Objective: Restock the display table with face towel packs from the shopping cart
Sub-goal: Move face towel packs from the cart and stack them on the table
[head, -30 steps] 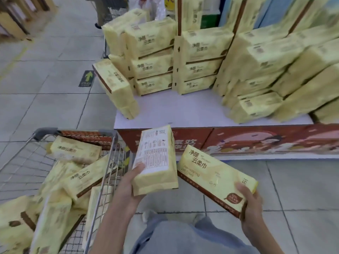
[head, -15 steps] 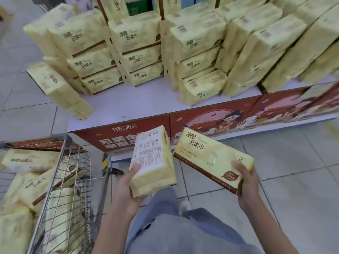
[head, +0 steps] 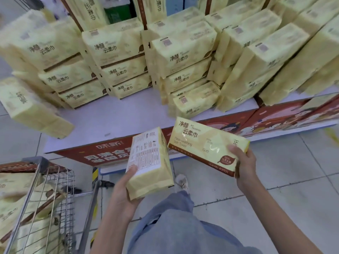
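We hold one towel pack (head: 149,163) in our left hand (head: 124,195), another pack (head: 208,146) in our right hand (head: 244,165), near the table (head: 113,116). Risk: bumping the leaning right stacks (head: 256,70) may topple them.

The shopping cart (head: 45,204) is cut off at the left edge; far packs (head: 302,57) blur.
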The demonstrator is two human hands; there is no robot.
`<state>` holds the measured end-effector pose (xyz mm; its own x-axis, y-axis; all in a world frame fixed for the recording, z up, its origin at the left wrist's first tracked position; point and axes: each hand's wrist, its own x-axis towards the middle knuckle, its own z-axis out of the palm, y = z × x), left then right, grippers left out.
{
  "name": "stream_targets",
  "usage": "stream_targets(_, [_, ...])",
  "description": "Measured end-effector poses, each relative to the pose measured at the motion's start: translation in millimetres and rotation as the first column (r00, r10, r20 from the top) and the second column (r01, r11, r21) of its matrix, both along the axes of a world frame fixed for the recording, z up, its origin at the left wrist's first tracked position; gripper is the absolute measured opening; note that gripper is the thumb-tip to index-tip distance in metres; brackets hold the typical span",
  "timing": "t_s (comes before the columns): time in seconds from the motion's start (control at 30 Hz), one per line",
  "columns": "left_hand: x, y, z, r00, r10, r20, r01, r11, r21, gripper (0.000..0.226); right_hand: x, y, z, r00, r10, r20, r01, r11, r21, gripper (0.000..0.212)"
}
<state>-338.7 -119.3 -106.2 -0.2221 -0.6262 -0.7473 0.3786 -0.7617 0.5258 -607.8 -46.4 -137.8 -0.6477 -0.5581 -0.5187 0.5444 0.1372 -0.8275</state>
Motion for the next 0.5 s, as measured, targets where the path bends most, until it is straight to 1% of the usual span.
stream_targets(0.07, [-12,-20,-1,1.000,0.021,0.013,-0.020,1.000,-0.018,0.027,-20,-31,5,0.999,0.041,-0.016,-0.041,0.999,-0.014,0.034])
stream_targets(0.17, [-29,-48,-1,0.997,0.078,0.021,-0.077,0.997,-0.026,0.022,-49,-79,20,0.980,0.176,-0.092,-0.181,0.982,-0.046,0.045])
stream_targets(0.2, [-32,-56,-1,0.996,0.087,0.016,-0.086,0.996,-0.024,0.026,-58,-95,25,0.964,0.229,-0.138,-0.239,0.970,-0.055,0.048])
stream_targets(0.23, [-35,-64,0,0.996,0.088,0.006,-0.088,0.996,-0.022,0.038,-66,-110,29,0.945,0.277,-0.174,-0.293,0.954,-0.068,0.051])
stream_targets(0.3, [-44,-77,3,0.996,0.092,0.015,-0.092,0.996,-0.015,0.070,-81,-137,37,0.909,0.365,-0.202,-0.388,0.918,-0.087,0.064])
stream_targets(0.33, [-47,-83,2,0.995,0.099,0.026,-0.099,0.995,-0.016,0.074,-89,-150,40,0.891,0.405,-0.203,-0.429,0.899,-0.088,0.072])
stream_targets(0.37, [-49,-88,1,0.993,0.114,0.023,-0.113,0.993,-0.023,0.065,-96,-162,42,0.873,0.443,-0.205,-0.467,0.880,-0.085,0.077])
stream_targets(0.43, [-53,-95,0,0.991,0.135,-0.010,-0.136,0.990,-0.034,0.043,-108,-182,43,0.825,0.514,-0.236,-0.541,0.838,-0.066,0.080])
stream_targets(0.5, [-59,-100,0,0.988,0.149,-0.025,-0.150,0.988,-0.044,0.027,-121,-197,42,0.758,0.586,-0.287,-0.614,0.789,-0.010,0.085])
